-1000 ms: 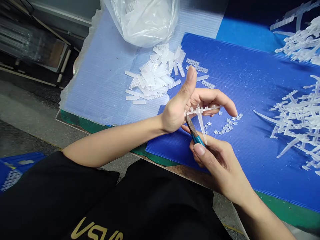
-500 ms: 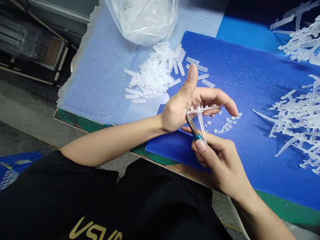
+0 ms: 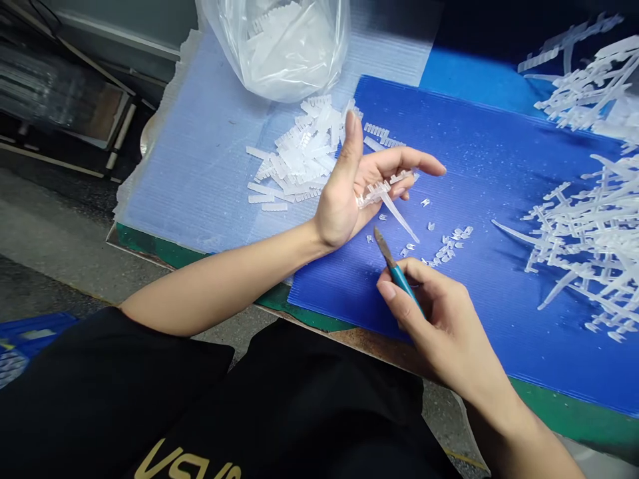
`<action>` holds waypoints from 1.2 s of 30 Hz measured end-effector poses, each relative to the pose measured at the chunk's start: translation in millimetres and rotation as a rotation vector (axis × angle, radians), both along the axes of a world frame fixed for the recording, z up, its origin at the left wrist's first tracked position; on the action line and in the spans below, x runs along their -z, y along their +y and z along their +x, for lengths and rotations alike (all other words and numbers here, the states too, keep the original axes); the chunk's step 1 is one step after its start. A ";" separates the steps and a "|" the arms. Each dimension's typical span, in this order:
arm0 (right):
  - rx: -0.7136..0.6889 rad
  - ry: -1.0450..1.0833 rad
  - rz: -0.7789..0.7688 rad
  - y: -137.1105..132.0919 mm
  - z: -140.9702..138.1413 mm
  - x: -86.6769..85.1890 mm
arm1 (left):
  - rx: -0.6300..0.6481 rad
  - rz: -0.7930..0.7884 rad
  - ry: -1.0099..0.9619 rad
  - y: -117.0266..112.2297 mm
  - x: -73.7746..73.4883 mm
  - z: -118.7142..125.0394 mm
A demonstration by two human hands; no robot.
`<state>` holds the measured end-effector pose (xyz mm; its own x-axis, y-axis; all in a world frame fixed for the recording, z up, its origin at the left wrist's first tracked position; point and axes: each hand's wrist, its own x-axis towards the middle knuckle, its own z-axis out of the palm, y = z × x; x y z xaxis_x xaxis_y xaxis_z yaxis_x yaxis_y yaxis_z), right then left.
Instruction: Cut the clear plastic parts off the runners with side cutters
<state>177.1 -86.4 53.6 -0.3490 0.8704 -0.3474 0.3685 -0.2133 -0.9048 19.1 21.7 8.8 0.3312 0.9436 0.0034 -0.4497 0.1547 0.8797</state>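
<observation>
My left hand (image 3: 342,203) is palm up with the thumb raised and the fingers loosely stretched. It holds a translucent plastic sprue (image 3: 401,218) across the palm and fingers, its tapered stem pointing down to the right. Wrapped in my right hand (image 3: 446,319) is a pair of nippers (image 3: 399,274) with a teal handle; their jaws look closed and stand apart from the sprue, below it. Small forked plastic clips (image 3: 446,253) lie scattered on the blue corrugated sheet (image 3: 479,173) under and beside the hands.
Behind my left hand is a pile of white comb-edged strips (image 3: 302,156). A clear plastic bag (image 3: 287,63) with similar strips stands at the back. Heaped sprues (image 3: 594,249) occupy the right side, with another heap (image 3: 594,93) farther back. The table's green edge (image 3: 319,320) runs along the front.
My left hand has moved up and left with the sprue, away from the nippers. The sprue has tilted, and my right hand no longer touches its stem. More loose clips show below the left hand.
</observation>
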 end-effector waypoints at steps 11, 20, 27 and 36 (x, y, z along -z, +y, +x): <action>0.287 -0.376 0.681 17.4 2.3 33.3 | 0.104 0.018 0.100 -7.6 3.5 3.5; 0.391 -0.174 0.528 19.8 4.4 27.9 | 0.075 0.113 0.138 -3.7 9.4 6.5; 0.480 0.453 0.128 19.1 -1.6 19.6 | -0.019 0.408 0.185 -10.5 -14.1 0.7; 0.406 0.466 -0.018 15.4 0.8 20.4 | -0.088 0.263 0.005 -15.7 -13.8 0.1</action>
<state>177.9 -71.0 33.2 -0.1092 0.9610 -0.2539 -0.1785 -0.2702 -0.9461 19.2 6.0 22.7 0.2482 0.9357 0.2509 -0.4469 -0.1192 0.8866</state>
